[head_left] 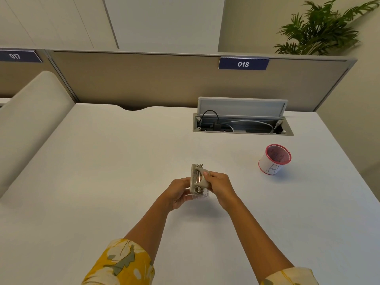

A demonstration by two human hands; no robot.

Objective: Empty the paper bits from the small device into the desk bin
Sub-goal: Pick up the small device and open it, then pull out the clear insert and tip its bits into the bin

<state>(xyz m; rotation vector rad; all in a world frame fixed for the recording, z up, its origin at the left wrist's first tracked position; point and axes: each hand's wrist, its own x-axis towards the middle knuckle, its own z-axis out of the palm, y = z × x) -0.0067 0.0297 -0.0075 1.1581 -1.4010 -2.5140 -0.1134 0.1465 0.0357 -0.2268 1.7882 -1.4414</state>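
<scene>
**Pale room, bright sleeves**

The bench (123, 161) is plain white. The small device (198, 179) is beige-grey with silvery metal parts. The desk bin (274, 159) is white with red rims. Both sleeves (123, 264) are yellow with cream-and-grey floral print. The number plate (243, 63) is navy.

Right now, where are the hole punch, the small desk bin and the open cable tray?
hole punch (199, 180): head view, on its beige metal body.
desk bin (267, 164): head view, on its white side wall.
cable tray (241, 106): head view, on its raised lid.
</scene>
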